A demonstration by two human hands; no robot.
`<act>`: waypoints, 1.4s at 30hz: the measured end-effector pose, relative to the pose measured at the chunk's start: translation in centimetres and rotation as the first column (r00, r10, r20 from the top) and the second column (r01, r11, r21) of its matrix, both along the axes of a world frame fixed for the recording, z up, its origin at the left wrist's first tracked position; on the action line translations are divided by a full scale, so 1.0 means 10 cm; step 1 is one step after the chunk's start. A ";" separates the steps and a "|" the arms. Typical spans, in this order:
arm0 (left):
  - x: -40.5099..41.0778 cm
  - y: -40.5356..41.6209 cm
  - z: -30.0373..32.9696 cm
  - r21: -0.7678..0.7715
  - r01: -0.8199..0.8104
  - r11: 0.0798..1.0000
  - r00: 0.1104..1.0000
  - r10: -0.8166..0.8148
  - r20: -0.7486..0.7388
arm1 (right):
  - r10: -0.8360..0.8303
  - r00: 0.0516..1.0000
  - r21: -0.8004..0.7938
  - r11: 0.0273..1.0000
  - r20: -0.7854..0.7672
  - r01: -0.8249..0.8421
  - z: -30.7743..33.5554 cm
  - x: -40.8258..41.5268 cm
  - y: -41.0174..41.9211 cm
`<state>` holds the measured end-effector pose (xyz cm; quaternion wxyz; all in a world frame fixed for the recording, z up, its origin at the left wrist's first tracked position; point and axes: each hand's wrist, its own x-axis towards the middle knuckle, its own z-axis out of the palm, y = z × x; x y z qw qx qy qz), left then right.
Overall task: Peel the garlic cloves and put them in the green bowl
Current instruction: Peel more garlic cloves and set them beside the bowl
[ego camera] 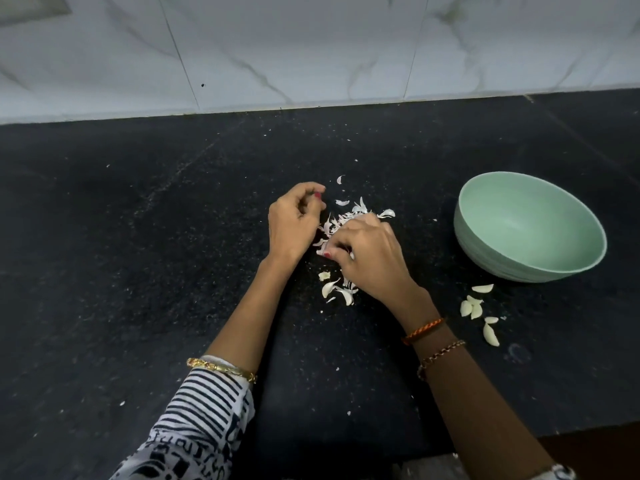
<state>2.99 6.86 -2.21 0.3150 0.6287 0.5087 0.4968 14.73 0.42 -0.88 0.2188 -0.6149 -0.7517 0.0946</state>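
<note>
The person's right hand (367, 254) lies curled over the heap of garlic skins (341, 220) at mid-counter, thumb and fingers pinching something small and pale that is mostly hidden, probably a clove; the left hand (294, 220) hovers just left of it, fingers loosely curled and holding nothing visible. The green bowl (530, 226) stands well to the right and looks empty, with several cloves (479, 311) on the black counter (138, 271) just near of it. To peel well, the left fingers should likely steady the clove while the right strips its skin, keeping bare cloves out of the litter.
</note>
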 end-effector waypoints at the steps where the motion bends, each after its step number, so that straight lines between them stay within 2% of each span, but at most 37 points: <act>1: 0.00 0.01 0.00 -0.020 -0.003 1.000 0.999 0.004 0.034 | -0.020 0.998 -0.006 1.000 -0.063 0.020 0.00 0.02 0.03; 4: 0.03 0.02 0.00 -0.059 -0.005 0.998 0.989 0.014 0.149 | -0.097 0.940 -0.040 0.995 -0.326 0.089 0.03 0.04 0.14; 6: 0.04 0.01 0.02 -0.082 0.022 0.996 0.976 -0.003 0.216 | -0.174 0.814 -0.067 0.984 -0.554 0.165 0.07 0.03 0.21; 8: 0.06 -0.01 0.06 -0.092 0.080 0.993 0.953 -0.049 0.299 | -0.215 0.649 -0.102 0.973 -0.730 0.207 0.09 0.02 0.27; 10: 0.07 -0.04 0.10 -0.105 0.145 0.984 0.917 -0.094 0.388 | -0.220 0.518 -0.118 0.968 -0.826 0.223 0.07 0.01 0.30; 15: 0.15 -0.07 0.09 -0.119 0.250 0.961 0.858 -0.163 0.486 | -0.121 0.407 -0.040 0.979 -0.905 0.202 0.00 0.04 0.24; 25: 0.15 -0.09 0.11 -0.077 0.277 0.958 0.844 -0.204 0.496 | -0.047 0.319 -0.041 0.999 -0.947 0.027 0.02 0.08 0.20; 29: 0.14 -0.10 0.12 -0.107 0.353 0.930 0.825 -0.255 0.505 | -0.062 0.301 -0.062 0.998 -0.952 0.010 0.02 0.10 0.18; 31: 0.14 -0.11 0.13 -0.110 0.335 0.936 0.839 -0.243 0.487 | -0.071 0.297 -0.067 0.997 -0.952 0.025 0.01 0.10 0.18; 36: 0.16 -0.11 0.13 -0.098 0.235 0.967 0.886 -0.172 0.430 | -0.104 0.343 -0.087 0.994 -0.933 0.063 -0.01 0.09 0.19; 42: 0.17 -0.13 0.15 -0.086 0.281 0.956 0.882 -0.222 0.416 | -0.127 0.399 -0.112 0.992 -0.908 0.062 -0.03 0.06 0.20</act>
